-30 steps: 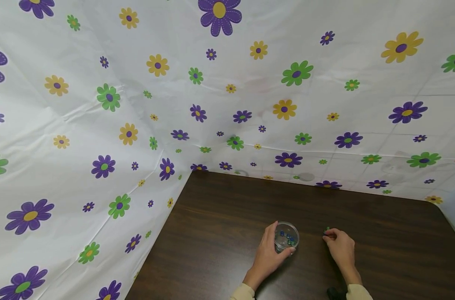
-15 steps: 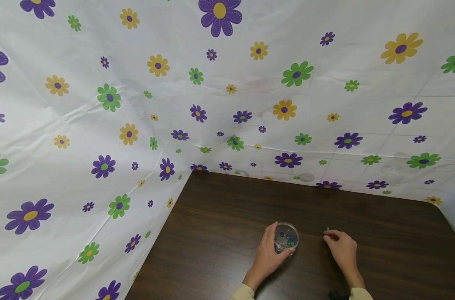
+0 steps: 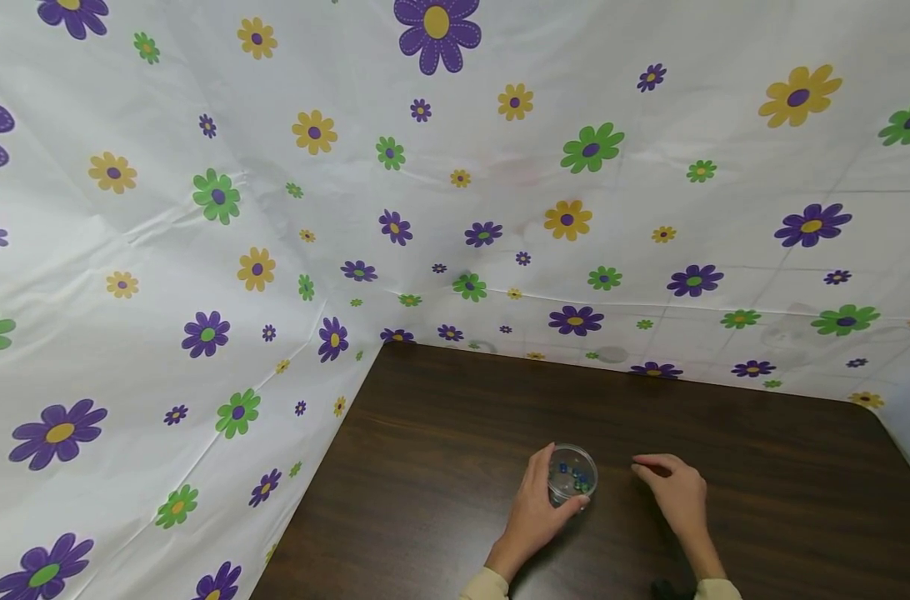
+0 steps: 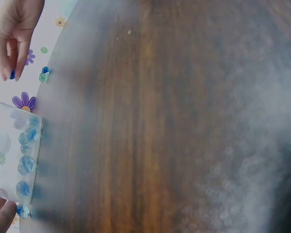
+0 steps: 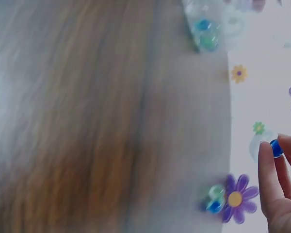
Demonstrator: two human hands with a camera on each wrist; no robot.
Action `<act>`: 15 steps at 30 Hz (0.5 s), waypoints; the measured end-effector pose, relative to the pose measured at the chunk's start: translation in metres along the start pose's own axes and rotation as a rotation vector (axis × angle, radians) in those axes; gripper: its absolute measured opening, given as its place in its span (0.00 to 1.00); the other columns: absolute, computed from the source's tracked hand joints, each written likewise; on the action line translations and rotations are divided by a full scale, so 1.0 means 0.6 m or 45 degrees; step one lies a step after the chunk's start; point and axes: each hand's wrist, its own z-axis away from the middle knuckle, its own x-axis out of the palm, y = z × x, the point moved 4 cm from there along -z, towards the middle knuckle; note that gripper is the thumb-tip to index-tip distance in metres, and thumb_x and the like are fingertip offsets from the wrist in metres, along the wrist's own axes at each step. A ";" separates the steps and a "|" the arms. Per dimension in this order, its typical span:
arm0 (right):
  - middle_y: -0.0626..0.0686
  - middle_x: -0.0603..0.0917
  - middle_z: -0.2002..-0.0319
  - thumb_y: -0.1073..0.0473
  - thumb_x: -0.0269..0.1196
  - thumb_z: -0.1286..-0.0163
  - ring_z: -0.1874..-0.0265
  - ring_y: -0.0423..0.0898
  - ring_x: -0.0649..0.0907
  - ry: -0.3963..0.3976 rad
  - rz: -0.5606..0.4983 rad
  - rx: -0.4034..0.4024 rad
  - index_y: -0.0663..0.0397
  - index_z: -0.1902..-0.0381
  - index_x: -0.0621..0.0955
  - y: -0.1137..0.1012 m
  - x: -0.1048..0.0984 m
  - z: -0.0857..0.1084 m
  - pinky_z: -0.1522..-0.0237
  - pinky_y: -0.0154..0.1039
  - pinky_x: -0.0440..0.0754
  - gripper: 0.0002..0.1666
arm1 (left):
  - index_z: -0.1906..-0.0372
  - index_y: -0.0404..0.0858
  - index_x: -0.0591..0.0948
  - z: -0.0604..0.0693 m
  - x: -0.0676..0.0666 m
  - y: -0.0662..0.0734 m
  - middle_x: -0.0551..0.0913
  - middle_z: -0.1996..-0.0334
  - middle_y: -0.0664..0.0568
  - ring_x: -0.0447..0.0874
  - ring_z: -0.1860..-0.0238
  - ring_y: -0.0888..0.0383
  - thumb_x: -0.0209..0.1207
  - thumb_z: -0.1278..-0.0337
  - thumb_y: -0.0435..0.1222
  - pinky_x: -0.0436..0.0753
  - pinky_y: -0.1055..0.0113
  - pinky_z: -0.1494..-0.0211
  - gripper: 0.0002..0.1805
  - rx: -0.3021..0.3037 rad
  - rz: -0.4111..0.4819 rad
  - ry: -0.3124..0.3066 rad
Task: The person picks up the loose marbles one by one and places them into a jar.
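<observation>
My left hand (image 3: 533, 512) holds a clear round plastic cup (image 3: 572, 472), fingers and thumb around its sides. Several blue and green glass marbles (image 4: 26, 165) lie in the bottom of it. One more marble (image 4: 23, 210) sits beside the left fingertips, outside the cup's wall in the left wrist view. To the right of the cup, my right hand (image 3: 678, 496) is raised and pinches a blue marble (image 5: 277, 148) between thumb and fingertips. Below that hand a green marble (image 5: 216, 191) and a blue marble (image 5: 214, 206) touch on the table; the head view does not show them.
The dark wood-grain table (image 3: 440, 433) stretches around both hands. A white sheet with printed flowers (image 3: 500, 150) hangs along its back and left edges. A small black object (image 3: 663, 589) shows near the right sleeve.
My right hand has lifted and shifted a little left, toward the cup, with the blue marble pinched. The left hand and the cup stay where they were.
</observation>
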 end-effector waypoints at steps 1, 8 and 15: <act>0.58 0.89 0.57 0.63 0.76 0.37 0.64 0.32 0.82 0.006 -0.018 -0.003 0.56 0.63 0.92 -0.005 0.001 0.000 0.65 0.20 0.71 0.05 | 0.21 0.42 0.61 0.000 0.000 0.000 0.69 0.28 0.52 0.73 0.31 0.53 0.69 0.38 0.56 0.78 0.52 0.35 0.48 0.003 -0.001 0.001; 0.56 0.90 0.60 0.64 0.75 0.37 0.66 0.24 0.78 0.012 -0.137 -0.055 0.55 0.64 0.92 -0.048 0.008 0.004 0.64 0.19 0.73 0.03 | 0.20 0.46 0.59 0.000 -0.001 0.000 0.68 0.27 0.52 0.73 0.31 0.53 0.68 0.37 0.57 0.77 0.52 0.35 0.48 0.018 0.009 -0.007; 0.53 0.90 0.60 0.64 0.74 0.35 0.62 0.26 0.81 -0.047 -0.228 -0.092 0.54 0.63 0.92 -0.084 0.025 0.010 0.60 0.19 0.74 0.03 | 0.19 0.47 0.59 0.001 -0.001 -0.002 0.69 0.28 0.52 0.73 0.32 0.54 0.67 0.36 0.57 0.77 0.52 0.34 0.48 0.023 0.011 -0.014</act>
